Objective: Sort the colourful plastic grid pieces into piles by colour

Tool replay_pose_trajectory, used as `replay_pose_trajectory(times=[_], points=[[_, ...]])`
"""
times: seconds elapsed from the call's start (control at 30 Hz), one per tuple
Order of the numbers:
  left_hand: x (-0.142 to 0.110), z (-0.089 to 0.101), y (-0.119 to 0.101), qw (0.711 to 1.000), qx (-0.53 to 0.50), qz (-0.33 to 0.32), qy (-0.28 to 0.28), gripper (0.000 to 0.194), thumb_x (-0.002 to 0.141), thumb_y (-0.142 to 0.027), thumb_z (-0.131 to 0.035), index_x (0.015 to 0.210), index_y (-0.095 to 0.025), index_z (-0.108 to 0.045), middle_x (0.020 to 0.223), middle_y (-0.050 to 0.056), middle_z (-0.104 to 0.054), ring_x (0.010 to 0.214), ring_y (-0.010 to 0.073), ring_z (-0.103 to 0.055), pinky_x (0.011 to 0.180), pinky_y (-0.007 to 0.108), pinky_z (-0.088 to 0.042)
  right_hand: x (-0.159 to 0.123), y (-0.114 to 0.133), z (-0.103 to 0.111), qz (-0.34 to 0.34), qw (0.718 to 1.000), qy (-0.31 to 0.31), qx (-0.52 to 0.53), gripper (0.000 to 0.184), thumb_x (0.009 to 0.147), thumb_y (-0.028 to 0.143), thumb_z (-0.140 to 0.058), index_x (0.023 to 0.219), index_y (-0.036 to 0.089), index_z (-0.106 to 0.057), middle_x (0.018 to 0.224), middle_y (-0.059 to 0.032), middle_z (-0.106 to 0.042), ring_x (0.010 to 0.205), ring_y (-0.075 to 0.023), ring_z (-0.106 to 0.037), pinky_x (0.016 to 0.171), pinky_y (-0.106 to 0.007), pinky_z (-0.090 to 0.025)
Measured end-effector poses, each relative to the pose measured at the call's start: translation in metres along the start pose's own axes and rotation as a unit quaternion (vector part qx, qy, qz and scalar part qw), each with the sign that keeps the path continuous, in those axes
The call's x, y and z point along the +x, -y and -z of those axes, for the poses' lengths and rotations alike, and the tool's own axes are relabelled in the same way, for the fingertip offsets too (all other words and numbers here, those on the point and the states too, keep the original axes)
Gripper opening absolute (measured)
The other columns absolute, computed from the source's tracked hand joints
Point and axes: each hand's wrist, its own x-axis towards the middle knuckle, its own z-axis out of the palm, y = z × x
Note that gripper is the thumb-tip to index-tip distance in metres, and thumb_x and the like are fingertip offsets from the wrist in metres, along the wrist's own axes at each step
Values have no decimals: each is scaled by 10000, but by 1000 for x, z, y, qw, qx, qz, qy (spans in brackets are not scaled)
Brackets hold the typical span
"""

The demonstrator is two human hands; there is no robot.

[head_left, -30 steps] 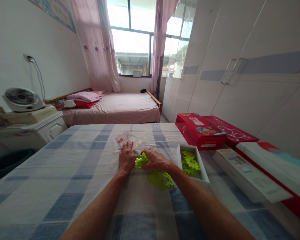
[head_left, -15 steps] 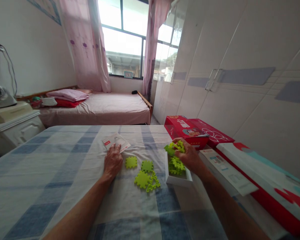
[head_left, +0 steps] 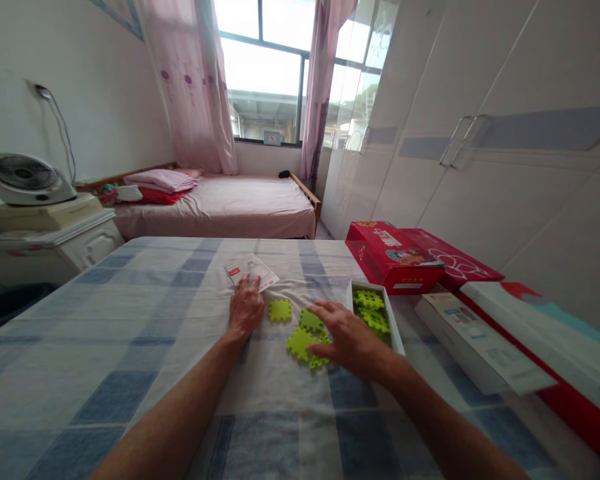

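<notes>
Several lime-green toothed puzzle pieces lie on the blue-checked cloth: one square piece (head_left: 280, 310) alone, a cluster (head_left: 303, 339) beside it. My right hand (head_left: 347, 337) lies open over the cluster's right side, fingers spread, covering part of it. My left hand (head_left: 247, 308) rests flat and open on the cloth just left of the single piece, its fingertips at a white leaflet (head_left: 253, 272). More green pieces (head_left: 371, 308) sit in a white tray (head_left: 397, 339) right of my right hand.
A red box (head_left: 393, 257) and a second red box (head_left: 447, 267) stand behind the tray. Long white boxes (head_left: 480, 347) line the right side by a white wardrobe (head_left: 480, 167). A bed (head_left: 230, 207) lies beyond the table, and a fan (head_left: 23, 180) at left.
My right hand has come back from the white tray, where it held green pieces, and now lies open over the cluster on the cloth. My left hand has stayed flat by the leaflet.
</notes>
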Motion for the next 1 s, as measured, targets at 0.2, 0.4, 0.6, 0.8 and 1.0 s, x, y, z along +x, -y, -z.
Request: replay_pose_trajectory(times=[0.2,0.4,0.6,0.8,1.0], points=[[-1,2,-1,1000,-2,-3,3,496,812,-109,-379,1293,-112,-503,1385,174,-431,1252,271,-439,1024,366,-373,18,7,-36,-58,995,64,-56,849,608,510,-745,1315,135,-463,1299,-202,-486,1217,-349,-416,989,-498,-334],[-2,0,-1,1000,-6,-2,-3,492,812,-116,-382,1288,-120,-508,1393,166,-424,1264,275,-423,1022,377,-377,19,1,-41,-43,999,28,7,706,637,352,-720,1270,144,-486,1150,-139,-523,1074,-276,-488,913,-418,-392],[-1,0,0,1000,2,-9,-3,490,810,-120,-390,1285,-120,-509,1388,166,-429,1255,269,-434,1012,370,-389,17,-2,-50,6,996,-23,86,478,677,193,-653,1146,144,-576,1044,-87,-522,968,-191,-513,908,-314,-407],[0,0,0,1000,4,-9,-3,485,806,-116,-389,1273,-123,-520,1381,174,-435,1246,274,-447,993,378,-409,4,-1,-8,7,988,-114,105,445,679,128,-620,1121,141,-568,1038,-75,-518,1015,-180,-506,929,-289,-408],[0,-2,1,1000,-8,-6,1,493,808,-127,-390,1286,-124,-509,1387,168,-431,1260,273,-431,1013,385,-388,-37,-46,50,-100,981,-167,16,386,743,230,-603,1120,158,-567,1050,-80,-546,996,-207,-539,911,-346,-423]])
